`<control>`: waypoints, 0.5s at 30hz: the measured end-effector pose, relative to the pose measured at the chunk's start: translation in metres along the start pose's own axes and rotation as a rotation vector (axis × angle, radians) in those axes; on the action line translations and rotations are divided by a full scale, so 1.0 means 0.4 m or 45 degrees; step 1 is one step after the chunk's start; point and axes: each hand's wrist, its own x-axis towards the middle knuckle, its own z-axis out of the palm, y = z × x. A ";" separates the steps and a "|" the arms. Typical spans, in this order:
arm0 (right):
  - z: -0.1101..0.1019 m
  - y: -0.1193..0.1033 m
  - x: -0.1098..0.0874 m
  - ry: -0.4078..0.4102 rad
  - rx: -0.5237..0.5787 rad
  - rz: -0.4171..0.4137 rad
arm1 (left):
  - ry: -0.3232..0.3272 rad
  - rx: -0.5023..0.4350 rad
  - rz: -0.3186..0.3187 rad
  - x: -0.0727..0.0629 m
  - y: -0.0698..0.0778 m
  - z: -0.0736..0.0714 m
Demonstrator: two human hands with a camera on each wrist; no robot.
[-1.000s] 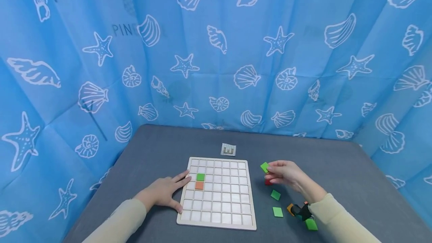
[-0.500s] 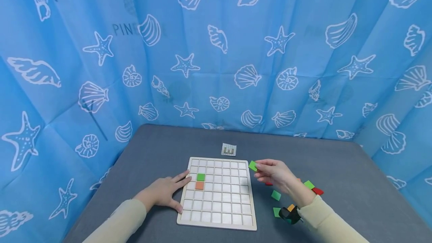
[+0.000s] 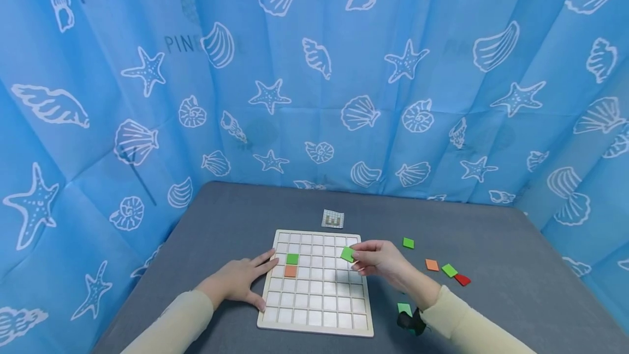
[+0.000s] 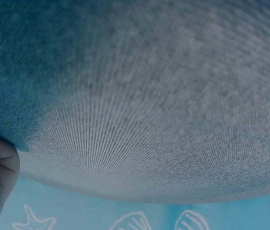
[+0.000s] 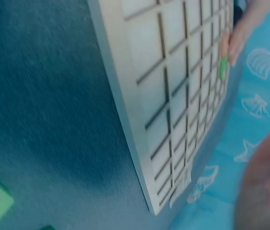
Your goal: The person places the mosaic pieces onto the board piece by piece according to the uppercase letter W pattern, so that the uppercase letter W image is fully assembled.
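tabletop [image 3: 236, 206], green tile [image 3: 346, 254] in grip [image 3: 385, 263]

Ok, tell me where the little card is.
In the head view, the little card lies on the table between the board and the blue curtain, slightly right of the picture's centre.

The board [image 3: 315, 317] looks like pale, smooth matt wood, the tiles [image 3: 347, 254] like smooth matt plastic. The tabletop [image 3: 236, 212] shows finely woven, matt cloth; the curtain [image 3: 314, 15] seems thin, creased fabric, the card [image 3: 333, 218] paper.
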 end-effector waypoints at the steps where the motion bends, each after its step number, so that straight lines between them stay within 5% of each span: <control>1: 0.005 0.003 0.001 0.005 -0.041 -0.003 | -0.001 -0.001 -0.001 0.000 0.000 0.001; 5: 0.025 0.013 0.000 0.026 -0.164 -0.003 | 0.000 0.002 -0.001 0.001 -0.003 0.005; 15: 0.071 0.029 0.000 -0.007 -0.190 -0.014 | 0.029 0.015 0.011 0.001 -0.005 0.005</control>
